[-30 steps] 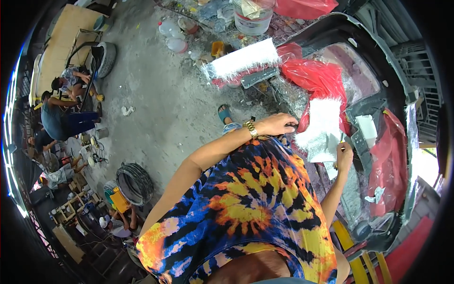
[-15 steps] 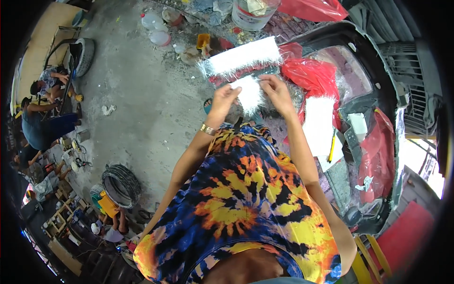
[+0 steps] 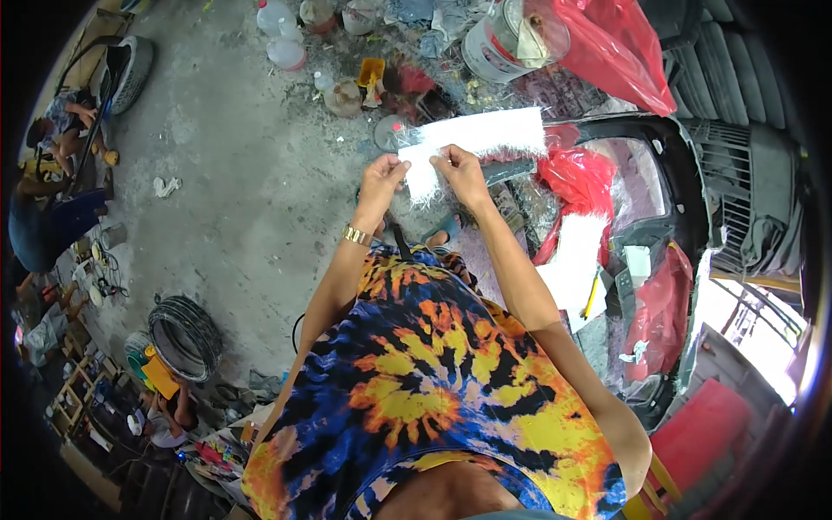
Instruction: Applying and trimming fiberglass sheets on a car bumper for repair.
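Observation:
A small frayed piece of white fiberglass mat (image 3: 423, 179) hangs between my hands. My left hand (image 3: 380, 180) pinches its left edge, a gold watch on that wrist. The right edge is held between the thumb and fingers of my right hand (image 3: 464, 177). Just beyond, a longer fiberglass strip (image 3: 496, 133) with ragged edges lies across a dark part; the small piece overlaps its left end in view, but I cannot tell whether they touch. To the right, more white mat (image 3: 575, 250) lies with a slim yellow tool (image 3: 593, 296) near its lower end.
A large black molded part (image 3: 672, 178) curves along the right, with red plastic sheeting (image 3: 579, 180) inside. A white bucket (image 3: 511, 43) and plastic bottles (image 3: 286, 54) stand at the far side. One tire (image 3: 185, 338) lies on the concrete floor (image 3: 251, 199); several people are at left.
My hands and the small mat piece have moved left, toward the long strip's left end. The piece looks narrower between my hands. The whole view has shifted somewhat.

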Demonstrator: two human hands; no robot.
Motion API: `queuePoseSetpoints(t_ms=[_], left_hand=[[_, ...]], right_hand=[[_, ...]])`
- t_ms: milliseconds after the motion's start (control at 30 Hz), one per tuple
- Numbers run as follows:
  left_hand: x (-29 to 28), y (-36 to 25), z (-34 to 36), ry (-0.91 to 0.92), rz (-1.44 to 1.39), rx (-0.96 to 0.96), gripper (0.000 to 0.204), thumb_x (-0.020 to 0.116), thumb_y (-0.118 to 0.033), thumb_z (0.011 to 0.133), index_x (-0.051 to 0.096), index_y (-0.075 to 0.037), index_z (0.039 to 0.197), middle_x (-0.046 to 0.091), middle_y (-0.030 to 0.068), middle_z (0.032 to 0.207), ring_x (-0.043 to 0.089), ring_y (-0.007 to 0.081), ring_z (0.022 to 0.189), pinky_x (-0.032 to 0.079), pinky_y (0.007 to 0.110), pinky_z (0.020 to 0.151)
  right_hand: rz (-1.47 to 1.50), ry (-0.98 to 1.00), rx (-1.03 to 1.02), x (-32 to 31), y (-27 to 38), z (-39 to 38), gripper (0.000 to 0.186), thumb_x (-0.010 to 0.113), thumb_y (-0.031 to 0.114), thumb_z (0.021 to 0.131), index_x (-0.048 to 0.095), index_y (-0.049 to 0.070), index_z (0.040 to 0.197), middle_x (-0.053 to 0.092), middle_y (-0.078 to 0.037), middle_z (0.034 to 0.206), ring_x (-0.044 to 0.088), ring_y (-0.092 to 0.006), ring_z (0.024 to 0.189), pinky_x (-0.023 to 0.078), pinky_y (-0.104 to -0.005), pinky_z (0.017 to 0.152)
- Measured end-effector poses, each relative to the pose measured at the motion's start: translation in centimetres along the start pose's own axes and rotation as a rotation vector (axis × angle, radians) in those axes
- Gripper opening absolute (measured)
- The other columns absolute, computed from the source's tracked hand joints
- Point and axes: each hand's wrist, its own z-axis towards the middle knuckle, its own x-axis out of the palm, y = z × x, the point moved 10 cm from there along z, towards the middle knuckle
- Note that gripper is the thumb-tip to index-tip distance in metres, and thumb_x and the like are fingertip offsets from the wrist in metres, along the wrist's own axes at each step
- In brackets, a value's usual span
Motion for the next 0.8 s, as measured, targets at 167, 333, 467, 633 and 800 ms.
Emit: queuePoseSetpoints(t_ms=[167, 333, 467, 633, 800], left_hand=[[0.7, -3.4, -0.2, -0.141, 0.300, 0.157, 0.010, 0.064, -0.010, 0.087, 0.061, -0.001, 0.084, 0.063, 0.0051, 0.075, 0.057, 0.0073, 0.066, 0.045, 0.026, 0.058], [6.0, -6.6, -3.4, 0.100, 0.270, 0.482, 0.018, 0.064, -0.006, 0.083, 0.060, -0.001, 0.100, 0.060, 0.0113, 0.091, 0.062, 0.0203, 0.076, 0.049, 0.030, 0.065], [0.7, -4.9, -2.2, -0.124, 0.246, 0.392, 0.023, 0.068, -0.010, 0.084, 0.059, -0.001, 0.103, 0.058, 0.0086, 0.095, 0.059, 0.0159, 0.077, 0.049, 0.028, 0.066], [-1.9, -0.1, 2.5, -0.085, 0.072, 0.096, 0.018, 0.071, -0.015, 0.085, 0.060, -0.001, 0.085, 0.055, -0.0033, 0.065, 0.045, 0.0054, 0.059, 0.039, 0.023, 0.055], [-2.3, 0.0, 4.3, -0.145, 0.150, 0.152, 0.019, 0.070, -0.012, 0.085, 0.059, -0.001, 0.076, 0.057, -0.0026, 0.065, 0.045, 0.0041, 0.059, 0.037, 0.023, 0.052]], right_hand=[[-0.306, -0.241, -0.305, -1.6, 6.9, -2.7, 0.034, 0.068, 0.021, 0.085, 0.059, -0.002, 0.108, 0.060, -0.011, 0.081, 0.054, -0.0150, 0.073, 0.046, -0.0292, 0.067], [0.048, -0.025, -0.024, -0.2, 4.5, -3.6, 0.024, 0.051, 0.021, 0.098, 0.062, 0.000, 0.106, 0.060, 0.001, 0.082, 0.050, -0.0063, 0.075, 0.042, -0.0239, 0.066], [0.206, 0.080, 0.223, 0.3, 1.3, -1.8, 0.017, 0.055, 0.018, 0.096, 0.063, 0.003, 0.093, 0.053, 0.008, 0.073, 0.040, -0.0004, 0.064, 0.032, -0.0200, 0.054], [0.120, 0.131, 0.181, 2.5, 0.2, 2.3, 0.014, 0.065, 0.014, 0.089, 0.061, 0.004, 0.080, 0.054, 0.007, 0.068, 0.042, -0.0014, 0.060, 0.032, -0.0211, 0.051], [-0.117, -0.021, -0.001, 1.6, 0.7, 5.1, 0.015, 0.067, 0.012, 0.085, 0.060, -0.001, 0.083, 0.058, -0.002, 0.066, 0.049, -0.0080, 0.061, 0.041, -0.0267, 0.056]])
